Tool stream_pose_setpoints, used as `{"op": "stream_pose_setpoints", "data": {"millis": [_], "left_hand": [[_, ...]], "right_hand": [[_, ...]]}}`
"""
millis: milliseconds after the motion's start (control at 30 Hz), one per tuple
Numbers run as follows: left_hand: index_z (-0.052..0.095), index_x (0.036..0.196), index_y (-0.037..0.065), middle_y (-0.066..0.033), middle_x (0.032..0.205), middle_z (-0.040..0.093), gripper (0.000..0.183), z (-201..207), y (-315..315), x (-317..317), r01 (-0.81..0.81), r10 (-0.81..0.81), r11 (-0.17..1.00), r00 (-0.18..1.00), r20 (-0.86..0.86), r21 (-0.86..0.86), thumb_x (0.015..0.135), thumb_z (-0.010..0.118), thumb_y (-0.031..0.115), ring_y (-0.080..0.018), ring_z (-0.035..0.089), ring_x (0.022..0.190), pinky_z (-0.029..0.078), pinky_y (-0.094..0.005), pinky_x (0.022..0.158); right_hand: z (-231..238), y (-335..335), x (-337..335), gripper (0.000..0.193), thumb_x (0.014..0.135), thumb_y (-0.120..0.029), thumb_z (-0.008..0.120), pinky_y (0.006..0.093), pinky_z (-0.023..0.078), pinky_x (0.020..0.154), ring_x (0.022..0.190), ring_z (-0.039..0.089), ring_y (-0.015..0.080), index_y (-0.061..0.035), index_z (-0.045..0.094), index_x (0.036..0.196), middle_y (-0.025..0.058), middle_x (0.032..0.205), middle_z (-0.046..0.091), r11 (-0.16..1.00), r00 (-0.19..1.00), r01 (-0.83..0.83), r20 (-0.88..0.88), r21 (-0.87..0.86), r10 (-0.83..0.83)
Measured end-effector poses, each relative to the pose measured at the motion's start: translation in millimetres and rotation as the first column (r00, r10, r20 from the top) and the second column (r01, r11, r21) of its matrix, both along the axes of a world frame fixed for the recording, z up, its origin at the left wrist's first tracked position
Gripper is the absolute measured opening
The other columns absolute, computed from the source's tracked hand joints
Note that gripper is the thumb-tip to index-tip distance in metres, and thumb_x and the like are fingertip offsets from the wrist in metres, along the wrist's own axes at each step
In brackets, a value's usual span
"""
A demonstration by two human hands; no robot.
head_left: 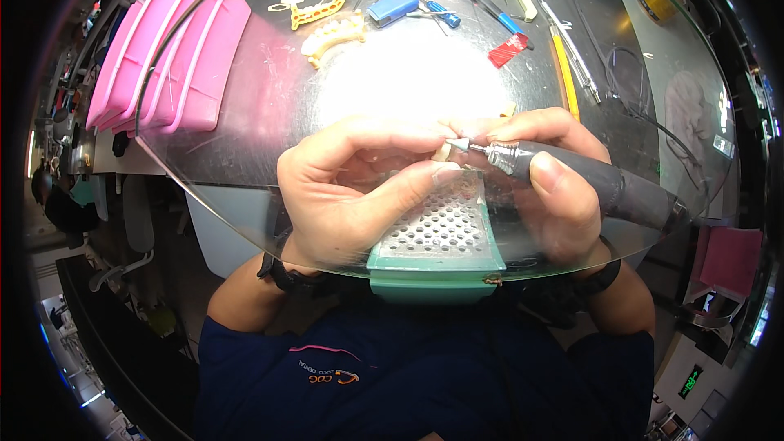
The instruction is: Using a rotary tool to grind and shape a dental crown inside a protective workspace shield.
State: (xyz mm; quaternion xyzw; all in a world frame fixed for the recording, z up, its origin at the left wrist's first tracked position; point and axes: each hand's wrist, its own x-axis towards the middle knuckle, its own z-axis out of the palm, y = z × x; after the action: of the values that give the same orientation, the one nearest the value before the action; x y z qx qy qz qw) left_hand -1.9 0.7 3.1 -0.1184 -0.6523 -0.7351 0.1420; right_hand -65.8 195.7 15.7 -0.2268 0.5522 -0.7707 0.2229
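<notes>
Centre: left grip (339,184) pinches small, seemingly pale piece (443,153) | right grip (565,188) wraps handpiece (611,184) | counter (265,118) room above, clear shield (196,193) edge below

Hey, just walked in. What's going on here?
A person is working with both bare hands at a cluttered workbench. The left hand pinches a small pale piece between thumb and fingers. The right hand grips a dark pen-like tool, its cone-shaped tip right by the piece; whether they touch, I can't tell. Below is a green box with a perforated plate. Pink trays stand to the left.
</notes>
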Motion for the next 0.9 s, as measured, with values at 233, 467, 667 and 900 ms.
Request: {"op": "stream_pose_setpoints", "data": {"millis": [233, 467, 667, 900], "left_hand": [[0.058, 0.098, -0.006, -0.0206, 0.099, 0.064, 0.024, 2.6, 3.5, 0.6, -0.023, 0.022, 0.999, 0.999, 0.027, 0.043, 0.077, 0.064, -0.016, -0.0229, 0.066, 0.092, 0.055, -0.0348, 0.082], [0.063, 0.100, -0.009, -0.0190, 0.097, 0.068, 0.023, -2.2, 4.3, -0.4, -0.045, 0.046, 0.995, 0.999, -0.008, 0.093, 0.078, 0.070, -0.010, -0.0193, 0.067, 0.090, 0.055, -0.0315, 0.082], [0.064, 0.098, -0.008, -0.0185, 0.096, 0.069, 0.021, -2.9, 5.9, -1.6, -0.049, 0.053, 0.992, 0.998, -0.026, 0.118, 0.078, 0.070, -0.010, -0.0186, 0.067, 0.088, 0.055, -0.0311, 0.080], [0.065, 0.094, -0.006, -0.0165, 0.093, 0.069, 0.017, -1.8, 8.5, 0.7, -0.089, 0.087, 0.986, 0.996, 0.020, 0.140, 0.078, 0.070, -0.010, -0.0141, 0.066, 0.081, 0.054, -0.0262, 0.069]], "right_hand": [[-0.3, 0.1, 0.9, 0.030, 0.086, -0.019, 0.055, 0.0317, 0.047, 0.085, 0.095, 0.060, 0.0161, 0.0021, 0.060, 0.106, 0.0136, 0.104, 0.065, 1.000, 1.000, -0.005, 0.001, -0.005, 0.005], [0.5, 0.9, 0.0, 0.031, 0.085, -0.019, 0.055, 0.0318, 0.047, 0.085, 0.095, 0.060, 0.0167, 0.0020, 0.061, 0.107, 0.0139, 0.104, 0.065, 1.000, 0.999, -0.015, -0.033, 0.020, 0.015], [-0.8, -1.3, 1.1, 0.031, 0.085, -0.019, 0.055, 0.0316, 0.046, 0.086, 0.095, 0.060, 0.0166, 0.0017, 0.061, 0.107, 0.0132, 0.103, 0.065, 1.000, 0.999, -0.002, -0.047, -0.005, 0.002], [-2.0, -1.2, 0.1, 0.031, 0.085, -0.020, 0.054, 0.0312, 0.046, 0.084, 0.094, 0.059, 0.0164, 0.0018, 0.061, 0.107, 0.0128, 0.101, 0.065, 1.000, 0.997, -0.007, -0.072, -0.017, 0.006]]}}
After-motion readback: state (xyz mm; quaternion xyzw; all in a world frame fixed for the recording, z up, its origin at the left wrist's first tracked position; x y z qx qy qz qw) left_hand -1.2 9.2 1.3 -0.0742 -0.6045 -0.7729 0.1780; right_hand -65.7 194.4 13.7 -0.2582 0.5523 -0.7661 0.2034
